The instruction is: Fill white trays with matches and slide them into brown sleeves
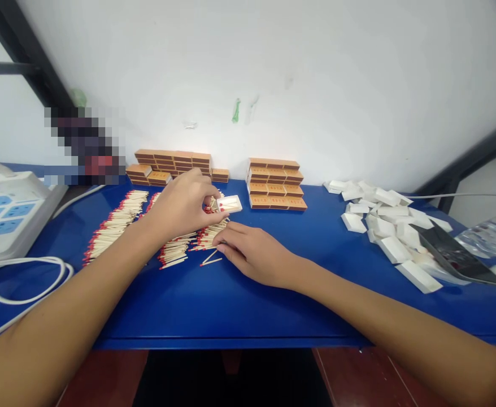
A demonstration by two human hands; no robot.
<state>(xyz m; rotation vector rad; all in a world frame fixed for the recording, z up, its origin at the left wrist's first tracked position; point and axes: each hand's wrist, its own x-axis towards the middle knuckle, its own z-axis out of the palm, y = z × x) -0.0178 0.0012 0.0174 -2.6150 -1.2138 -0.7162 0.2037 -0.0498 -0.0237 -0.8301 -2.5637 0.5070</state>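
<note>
My left hand (182,204) is closed around a small white matchbox tray (230,203) with a few red-tipped matches in it, held just above the blue table (248,311). My right hand (254,251) rests on the table with its fingertips pinched on matches at the edge of a pile of red-tipped matchsticks (188,240). A second, longer row of matchsticks (114,225) lies to the left of that pile.
Orange matchbox sleeves are stacked against the wall in two groups (174,165) (275,183). Several empty white trays (383,217) lie heaped at the right beside a phone (453,254). A white power strip (8,212) with cables sits at the left.
</note>
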